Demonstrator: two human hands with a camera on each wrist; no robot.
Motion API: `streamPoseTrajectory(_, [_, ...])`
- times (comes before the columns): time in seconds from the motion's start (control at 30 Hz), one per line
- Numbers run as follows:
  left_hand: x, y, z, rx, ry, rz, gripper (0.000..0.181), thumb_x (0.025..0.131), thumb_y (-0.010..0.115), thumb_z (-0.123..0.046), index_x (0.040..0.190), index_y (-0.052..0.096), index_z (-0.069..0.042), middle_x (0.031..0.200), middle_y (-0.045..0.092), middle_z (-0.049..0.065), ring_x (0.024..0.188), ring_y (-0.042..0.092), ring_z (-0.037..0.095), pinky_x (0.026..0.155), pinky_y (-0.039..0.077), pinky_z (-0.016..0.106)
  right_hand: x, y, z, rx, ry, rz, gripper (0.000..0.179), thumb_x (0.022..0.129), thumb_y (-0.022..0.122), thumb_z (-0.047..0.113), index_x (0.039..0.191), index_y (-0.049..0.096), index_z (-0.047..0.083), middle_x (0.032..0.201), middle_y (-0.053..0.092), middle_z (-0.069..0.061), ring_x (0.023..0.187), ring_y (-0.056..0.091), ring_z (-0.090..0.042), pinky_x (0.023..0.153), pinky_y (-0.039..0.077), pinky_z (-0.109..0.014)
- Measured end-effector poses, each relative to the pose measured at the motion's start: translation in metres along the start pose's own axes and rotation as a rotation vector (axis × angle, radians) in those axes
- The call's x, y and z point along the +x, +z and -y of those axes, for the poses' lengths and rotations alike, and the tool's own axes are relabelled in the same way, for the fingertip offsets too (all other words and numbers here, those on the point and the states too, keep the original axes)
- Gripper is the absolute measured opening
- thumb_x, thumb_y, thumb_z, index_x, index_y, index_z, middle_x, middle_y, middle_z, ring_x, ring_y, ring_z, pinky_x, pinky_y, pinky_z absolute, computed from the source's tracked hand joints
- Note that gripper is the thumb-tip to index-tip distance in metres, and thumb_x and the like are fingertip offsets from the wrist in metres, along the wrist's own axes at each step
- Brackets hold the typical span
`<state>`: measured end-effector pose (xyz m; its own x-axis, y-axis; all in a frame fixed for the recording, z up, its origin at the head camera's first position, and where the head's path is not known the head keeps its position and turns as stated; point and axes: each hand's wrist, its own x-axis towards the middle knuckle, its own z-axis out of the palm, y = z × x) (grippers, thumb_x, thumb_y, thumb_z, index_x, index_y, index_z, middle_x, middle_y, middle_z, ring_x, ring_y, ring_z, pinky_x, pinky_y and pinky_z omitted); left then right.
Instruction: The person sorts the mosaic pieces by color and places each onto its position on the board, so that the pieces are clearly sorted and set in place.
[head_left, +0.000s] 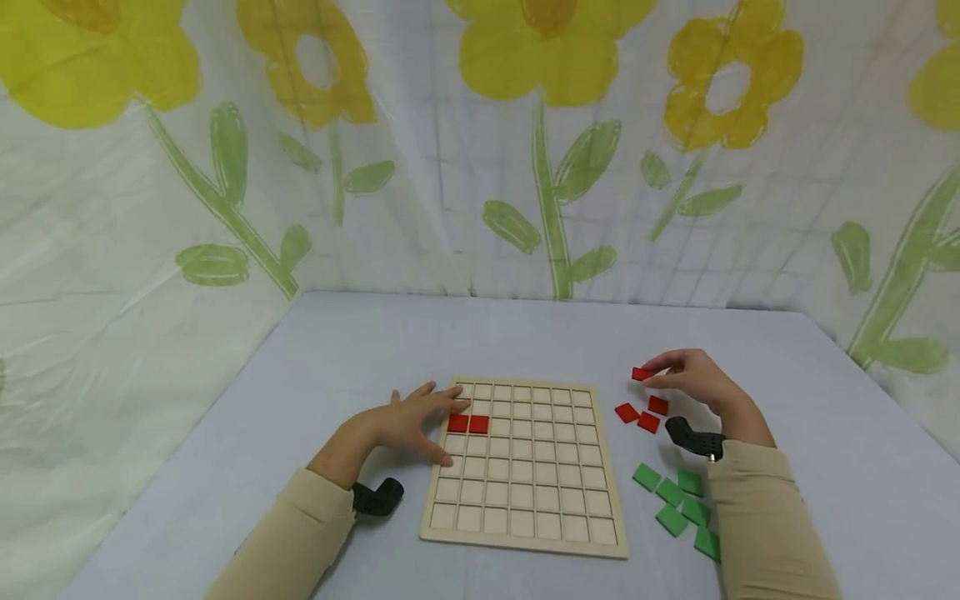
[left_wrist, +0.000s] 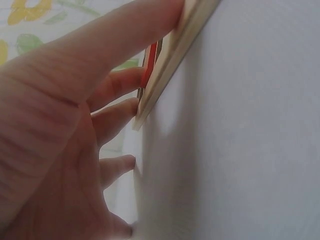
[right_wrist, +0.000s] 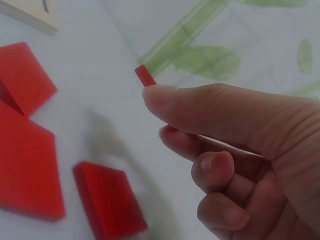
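A light wooden grid board (head_left: 525, 543) lies on the table. My left hand (head_left: 408, 422) has its fingers spread at the board's left edge, fingertips and thumb resting on it. Two red square tiles (head_left: 478, 425) sit side by side in cells of the third row, beside that hand. To the right of the board, my right hand (head_left: 692, 379) pinches one red tile (head_left: 640, 374) between thumb and fingers. The right wrist view shows this held tile (right_wrist: 145, 75) edge-on, above the table. Three loose red tiles (head_left: 627, 412) lie just below the right hand.
Several green tiles (head_left: 671, 520) lie loose right of the board, partly beside the right sleeve (head_left: 761, 517). A white curtain with painted flowers (head_left: 420, 208) hangs behind the pale table (head_left: 375, 333). Black camera mounts (head_left: 378, 497) are strapped at the wrists.
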<state>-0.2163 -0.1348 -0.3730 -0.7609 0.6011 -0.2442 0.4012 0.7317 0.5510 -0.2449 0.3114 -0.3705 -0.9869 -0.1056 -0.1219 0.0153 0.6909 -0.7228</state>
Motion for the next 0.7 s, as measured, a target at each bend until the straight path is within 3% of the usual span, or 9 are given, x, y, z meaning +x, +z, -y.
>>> streamPoseTrajectory(0.53, [0.001, 0.001, 0.0, 0.018, -0.007, 0.0, 0.082, 0.07, 0.079, -0.041, 0.141, 0.042, -0.024, 0.157, 0.017, -0.003, 0.145, -0.002, 0.035, 0.104, -0.009, 0.07, 0.007, 0.02, 0.026, -0.016, -0.109, 0.055, 0.036, 0.079, 0.074, 0.025, 0.104, 0.066, 0.001, 0.084, 0.064, -0.006, 0.069, 0.05, -0.018, 0.061, 0.044, -0.028])
streamPoseTrajectory(0.7, [0.001, 0.0, 0.0, 0.017, -0.006, 0.0, 0.082, 0.07, 0.079, -0.041, 0.141, 0.042, -0.024, 0.157, 0.017, -0.002, 0.145, -0.002, 0.035, 0.104, -0.009, 0.07, 0.008, 0.025, 0.037, -0.022, -0.135, 0.085, 0.032, 0.08, 0.073, 0.026, 0.103, 0.067, 0.004, 0.086, 0.065, -0.006, 0.07, 0.049, -0.019, 0.064, 0.045, -0.029])
